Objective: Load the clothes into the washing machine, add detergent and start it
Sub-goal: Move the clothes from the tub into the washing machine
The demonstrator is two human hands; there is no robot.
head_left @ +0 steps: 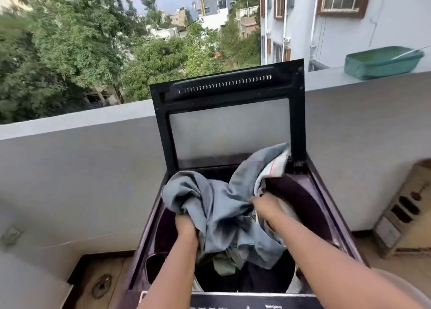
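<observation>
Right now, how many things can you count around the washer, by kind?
Washers: 1, lid up
Grey garments held by both hands: 1
Green tubs on the wall: 1
Floor drains: 1
Cardboard boxes: 1
Total: 5

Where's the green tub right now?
Head view, upper right: the green tub sits on top of the balcony wall, right of the washer's raised lid.

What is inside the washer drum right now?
In the drum: dark clothing and an olive piece beneath the grey garment both hands hold. That garment covers the rest of the drum.
</observation>
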